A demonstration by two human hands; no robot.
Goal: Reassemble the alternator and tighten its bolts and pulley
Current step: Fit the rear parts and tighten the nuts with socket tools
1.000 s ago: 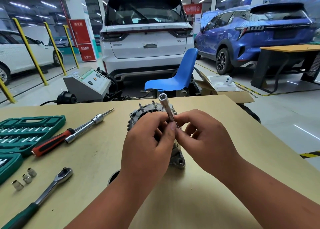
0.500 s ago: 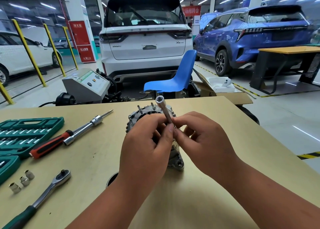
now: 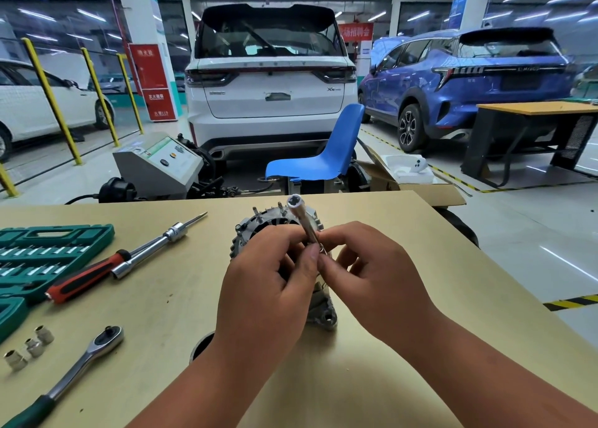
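Above the alternator (image 3: 255, 225): left hand (image 3: 268, 285) grips a long socket (image 3: 303, 222), tilted, open end up; right hand (image 3: 375, 275) pinches its lower end.

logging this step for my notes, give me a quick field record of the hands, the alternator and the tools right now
left hand: pinches the long socket, which is tilted over the alternator
right hand: pinches the socket's lower end
alternator: on the table, partly hidden by both hands
ratchet: lying on the table, untouched
loose sockets: three, left of the ratchet head
socket case: green, open, at the left edge
screwdriver: red handle, beside the case
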